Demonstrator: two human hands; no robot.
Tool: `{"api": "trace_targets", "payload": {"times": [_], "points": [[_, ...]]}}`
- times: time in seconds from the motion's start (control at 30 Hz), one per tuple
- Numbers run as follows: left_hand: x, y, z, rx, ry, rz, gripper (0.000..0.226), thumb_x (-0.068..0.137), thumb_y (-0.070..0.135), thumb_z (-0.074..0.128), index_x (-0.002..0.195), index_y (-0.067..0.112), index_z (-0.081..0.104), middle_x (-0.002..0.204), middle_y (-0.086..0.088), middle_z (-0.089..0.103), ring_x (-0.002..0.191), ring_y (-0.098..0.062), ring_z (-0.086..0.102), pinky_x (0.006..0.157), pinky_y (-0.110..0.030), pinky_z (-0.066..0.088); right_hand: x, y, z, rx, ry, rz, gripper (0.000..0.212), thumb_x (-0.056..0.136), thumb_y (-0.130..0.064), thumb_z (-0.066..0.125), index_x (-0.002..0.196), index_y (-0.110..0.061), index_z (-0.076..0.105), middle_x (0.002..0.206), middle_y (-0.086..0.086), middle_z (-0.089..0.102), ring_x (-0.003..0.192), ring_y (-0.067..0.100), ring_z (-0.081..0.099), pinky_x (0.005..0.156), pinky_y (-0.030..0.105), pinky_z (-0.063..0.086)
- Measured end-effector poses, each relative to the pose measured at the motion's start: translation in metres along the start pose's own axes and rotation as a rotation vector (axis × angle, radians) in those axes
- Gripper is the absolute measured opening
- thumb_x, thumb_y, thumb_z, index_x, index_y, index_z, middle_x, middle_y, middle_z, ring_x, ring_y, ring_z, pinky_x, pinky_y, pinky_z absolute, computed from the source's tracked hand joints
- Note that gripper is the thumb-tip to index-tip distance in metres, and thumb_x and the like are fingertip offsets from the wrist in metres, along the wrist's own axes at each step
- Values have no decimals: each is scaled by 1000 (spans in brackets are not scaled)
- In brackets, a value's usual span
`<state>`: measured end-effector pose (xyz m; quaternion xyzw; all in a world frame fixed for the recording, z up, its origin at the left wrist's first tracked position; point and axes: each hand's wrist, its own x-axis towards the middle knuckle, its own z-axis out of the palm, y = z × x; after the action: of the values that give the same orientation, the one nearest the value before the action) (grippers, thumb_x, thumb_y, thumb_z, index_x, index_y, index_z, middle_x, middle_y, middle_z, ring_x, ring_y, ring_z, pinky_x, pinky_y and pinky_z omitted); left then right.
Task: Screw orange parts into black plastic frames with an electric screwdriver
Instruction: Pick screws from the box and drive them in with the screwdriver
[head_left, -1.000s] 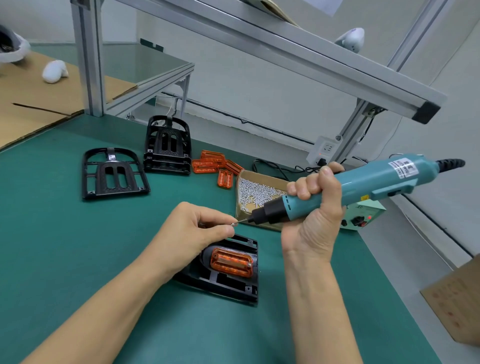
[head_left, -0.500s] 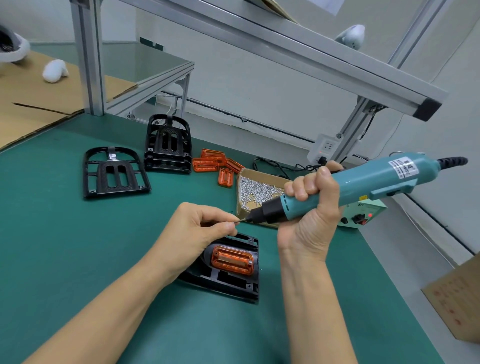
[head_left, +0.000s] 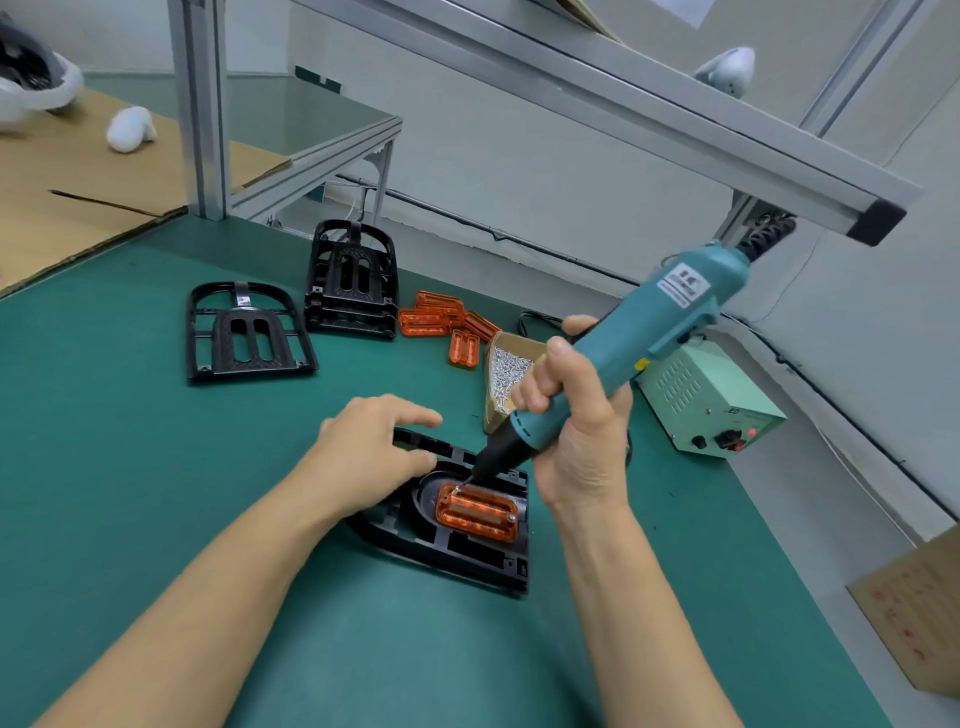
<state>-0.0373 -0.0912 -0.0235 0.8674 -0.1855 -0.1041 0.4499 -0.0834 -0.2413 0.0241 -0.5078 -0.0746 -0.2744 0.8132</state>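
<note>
A black plastic frame (head_left: 457, 558) lies on the green mat in front of me, with an orange part (head_left: 478, 513) seated in its recess. My right hand (head_left: 576, 431) grips the teal electric screwdriver (head_left: 623, 343), tilted down to the left. Its bit tip touches a screw at the orange part's upper left corner. My left hand (head_left: 371, 447) rests on the frame's left side with relaxed fingers, holding nothing.
A single black frame (head_left: 247, 332) and a stack of black frames (head_left: 353, 280) lie further back. Loose orange parts (head_left: 441, 322) and a cardboard box of screws (head_left: 506, 371) sit behind the work. The screwdriver's power unit (head_left: 711, 400) stands at the right.
The screwdriver tipped from level to pointing down and its bit came onto the orange part. My left hand let go of the screw at the bit and dropped onto the frame.
</note>
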Motion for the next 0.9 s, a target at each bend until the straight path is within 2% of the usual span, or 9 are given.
{"api": "trace_targets", "payload": {"times": [0.13, 0.3, 0.5, 0.63, 0.77, 0.9], "points": [[1, 1, 3, 61, -31, -15, 36, 85, 21, 68, 118, 33, 64, 132, 9, 55, 128, -17, 43, 110, -43, 30, 1, 7, 4, -81, -31, 28, 17, 81, -6, 58, 94, -17, 54, 54, -4, 40, 44, 12, 38, 50, 24, 38], [0, 0, 3, 23, -33, -30, 36, 85, 18, 68, 118, 32, 65, 131, 7, 57, 123, -15, 48, 106, -37, 37, 3, 11, 6, -148, -46, 29, 17, 82, -6, 60, 95, -15, 54, 53, -3, 41, 44, 14, 38, 51, 26, 37], [1, -1, 3, 32, -30, -17, 36, 85, 18, 68, 119, 32, 64, 131, 6, 57, 122, -15, 49, 104, -35, 39, 5, 16, 6, -177, -62, 35, 16, 82, -5, 60, 93, -15, 55, 55, 0, 42, 45, 16, 37, 51, 27, 37], [2, -2, 4, 32, -21, -9, 36, 85, 18, 68, 118, 32, 64, 132, 5, 57, 121, -14, 50, 96, -28, 38, 7, 17, 8, -212, -134, 35, 16, 83, -5, 59, 94, -16, 55, 54, 0, 42, 46, 17, 37, 52, 27, 38], [2, -3, 5, 32, -4, -7, 36, 85, 18, 69, 118, 30, 65, 131, 5, 57, 121, -14, 50, 89, -23, 34, 5, 19, 11, -290, -288, 11, 19, 84, -7, 61, 97, -20, 57, 52, -5, 46, 45, 15, 39, 53, 28, 38], [3, -4, 5, 5, -8, -23, 36, 85, 18, 69, 118, 32, 65, 133, 6, 56, 124, -14, 47, 93, -25, 35, 4, 18, 9, -279, -300, -2, 21, 84, -5, 59, 98, -21, 57, 53, -5, 46, 46, 15, 39, 54, 28, 39]]}}
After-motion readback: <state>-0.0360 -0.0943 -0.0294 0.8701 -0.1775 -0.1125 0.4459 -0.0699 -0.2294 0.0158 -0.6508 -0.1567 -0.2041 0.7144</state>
